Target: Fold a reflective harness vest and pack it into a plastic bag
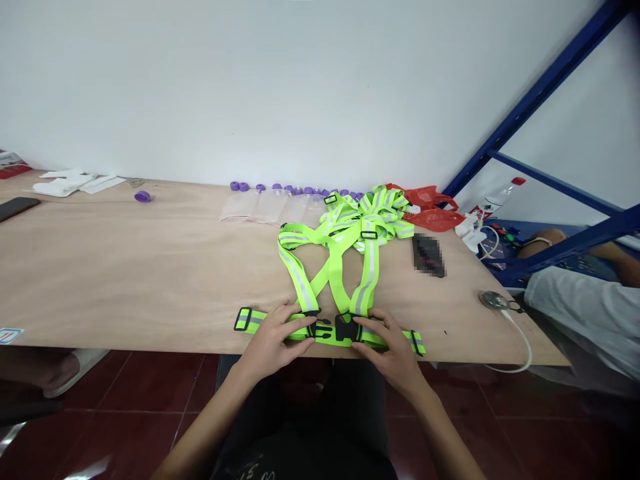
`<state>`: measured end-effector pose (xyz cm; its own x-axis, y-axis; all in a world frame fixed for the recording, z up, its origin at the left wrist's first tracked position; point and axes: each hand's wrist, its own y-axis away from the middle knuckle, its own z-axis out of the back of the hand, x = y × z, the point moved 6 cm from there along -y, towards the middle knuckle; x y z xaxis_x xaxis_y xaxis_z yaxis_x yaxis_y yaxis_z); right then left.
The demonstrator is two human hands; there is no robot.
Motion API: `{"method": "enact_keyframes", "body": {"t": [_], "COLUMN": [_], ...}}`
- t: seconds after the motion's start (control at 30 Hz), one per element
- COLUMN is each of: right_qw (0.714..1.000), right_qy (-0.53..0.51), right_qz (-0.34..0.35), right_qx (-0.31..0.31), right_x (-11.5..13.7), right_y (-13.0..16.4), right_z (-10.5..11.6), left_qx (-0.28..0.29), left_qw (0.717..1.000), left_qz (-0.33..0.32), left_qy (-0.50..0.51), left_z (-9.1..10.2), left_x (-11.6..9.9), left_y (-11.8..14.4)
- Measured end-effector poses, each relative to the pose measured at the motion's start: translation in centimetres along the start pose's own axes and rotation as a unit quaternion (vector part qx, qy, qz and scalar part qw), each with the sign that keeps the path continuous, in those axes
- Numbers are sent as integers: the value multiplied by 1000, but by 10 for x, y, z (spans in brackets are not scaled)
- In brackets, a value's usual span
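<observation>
A neon-yellow reflective vest made of straps (340, 273) lies at the front edge of the table, its shoulder straps running back to a heap of similar straps (383, 210). My left hand (277, 337) grips the pronged half of a black side-release buckle (323, 328) between thumb and fingers. Opposite it, my right hand (387, 343) pinches the socket half (347, 327). The prongs point at the socket, with a small gap between the two halves. Black strap adjusters (243, 319) sit at the outer ends of the waist belt.
Along the wall stand several purple caps (243, 187) beside clear plastic bags (270, 205). A red plastic bag (433, 207) lies behind the heap, and a blurred dark object (429, 255) to its right. A blue metal frame (530, 100) and a seated person's leg (580, 313) are at the right.
</observation>
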<state>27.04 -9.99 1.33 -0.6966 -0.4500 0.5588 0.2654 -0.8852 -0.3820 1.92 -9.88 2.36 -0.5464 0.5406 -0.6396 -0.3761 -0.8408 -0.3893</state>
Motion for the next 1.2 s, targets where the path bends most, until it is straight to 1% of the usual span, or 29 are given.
{"method": "enact_keyframes", "body": {"t": [0.17,0.4,0.63,0.73,0.83,0.9,1.0,1.03,1.1,1.13,1.2], "right_qw": [1000,999,999,999,999,998,997,996,994,993,991], "right_qy": [-13,-30,-38,-25,15,43,67,70,70,66,48], "right_qz": [-3,-10,-6,-2,7,7,-16,-31,-64,-79,-102], "right_qx": [-2,11,34,35,39,46,47,45,48,55,76], "right_x": [1,0,7,9,8,1,-19,-27,-44,-50,-59], "right_y": [1,-1,-1,-6,-11,-10,0,5,17,23,31], "right_z": [-2,-5,-17,-20,-16,-6,18,27,43,49,55], "left_qx": [-5,-14,-8,8,39,47,40,47,80,95,132], "left_qw": [1000,999,999,999,999,998,996,994,990,987,981], "left_qz": [-6,11,12,24,20,5,-5,-4,12,24,49], "left_qy": [4,37,46,30,-18,-51,-83,-94,-119,-128,-136], "left_z": [-3,-7,-14,-20,-20,-10,21,32,49,56,63], "left_x": [0,5,-4,-8,-14,-18,-16,-11,3,12,31], "left_y": [-1,2,-1,-8,-14,-15,-8,-4,6,12,23]}}
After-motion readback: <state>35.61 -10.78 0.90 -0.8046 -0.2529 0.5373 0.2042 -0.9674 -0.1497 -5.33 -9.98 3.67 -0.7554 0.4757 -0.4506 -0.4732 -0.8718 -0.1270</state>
